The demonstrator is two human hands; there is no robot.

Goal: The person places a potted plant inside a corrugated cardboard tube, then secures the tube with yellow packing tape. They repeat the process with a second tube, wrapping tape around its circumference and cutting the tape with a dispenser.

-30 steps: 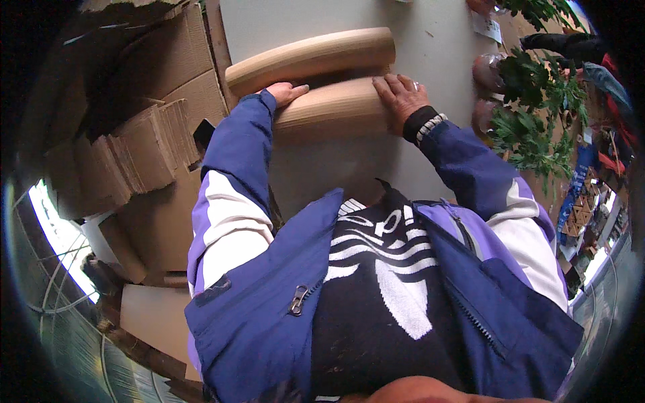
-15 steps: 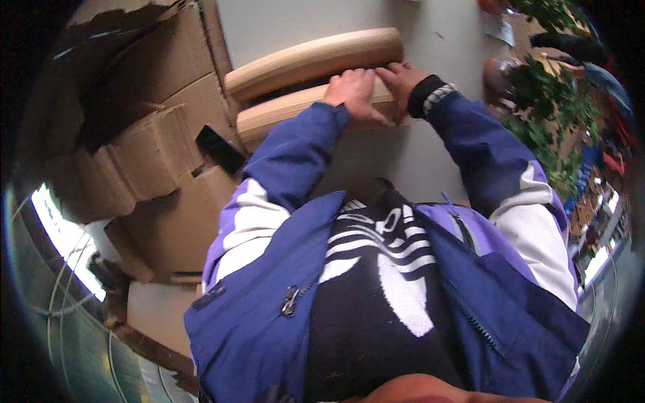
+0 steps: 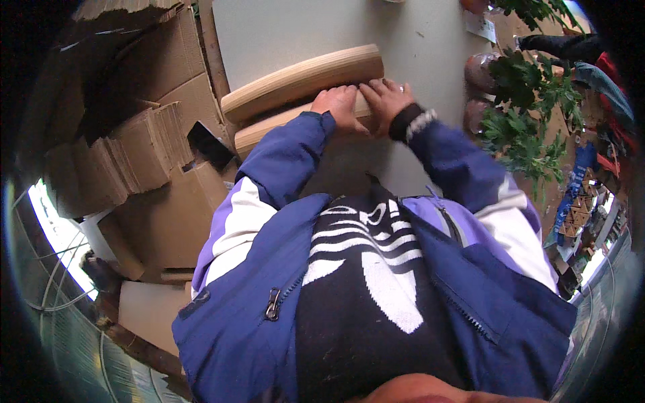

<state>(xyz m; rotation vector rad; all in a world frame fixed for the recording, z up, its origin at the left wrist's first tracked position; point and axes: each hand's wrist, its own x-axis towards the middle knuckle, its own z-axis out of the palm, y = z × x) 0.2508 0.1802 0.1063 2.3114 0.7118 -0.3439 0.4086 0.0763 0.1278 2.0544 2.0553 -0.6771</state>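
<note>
On the pale worktop (image 3: 430, 47), the near roll (image 3: 269, 128) lies just beside the far roll (image 3: 306, 76). The left hand (image 3: 340, 107) and right hand (image 3: 388, 103) cup the former's right end, fingers half-curled — perhaps steadying it; whether they grip, I cannot tell. Cardboard (image 3: 171, 232) borders the left — open room lies beyond and rightward.

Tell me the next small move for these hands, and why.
Probably slide the left hand along the nearer tan roll toward its left end: that hand and the right hand are bunched near the roll's right end, with neither at the left end.
</note>
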